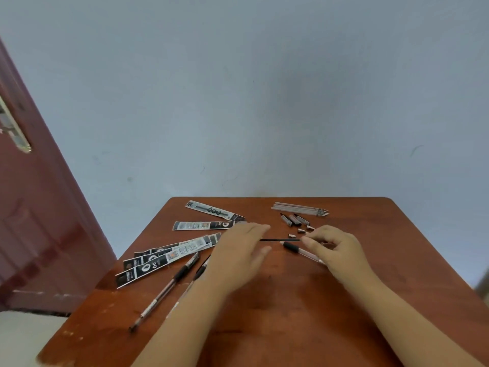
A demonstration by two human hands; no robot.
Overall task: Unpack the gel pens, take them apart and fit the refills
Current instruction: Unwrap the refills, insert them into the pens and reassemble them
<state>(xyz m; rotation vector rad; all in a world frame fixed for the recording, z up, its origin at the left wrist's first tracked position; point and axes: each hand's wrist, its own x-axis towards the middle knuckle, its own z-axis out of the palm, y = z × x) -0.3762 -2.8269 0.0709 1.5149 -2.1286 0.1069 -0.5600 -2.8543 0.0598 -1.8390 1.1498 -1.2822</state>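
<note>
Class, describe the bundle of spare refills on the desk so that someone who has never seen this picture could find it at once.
Start at the brown wooden table and go to its far right corner by the blue wall. There a bundle of refills lies side by side, tips pointing right. Unlike the short dark pen caps just in front, they are long, thin, pale tubes.

Large white "0.8" on the black end of the nearest pen wrapper (143,270) on the bench (291,313), same mark half-legible on a farther wrapper (209,225), remaining print too small to read
</note>
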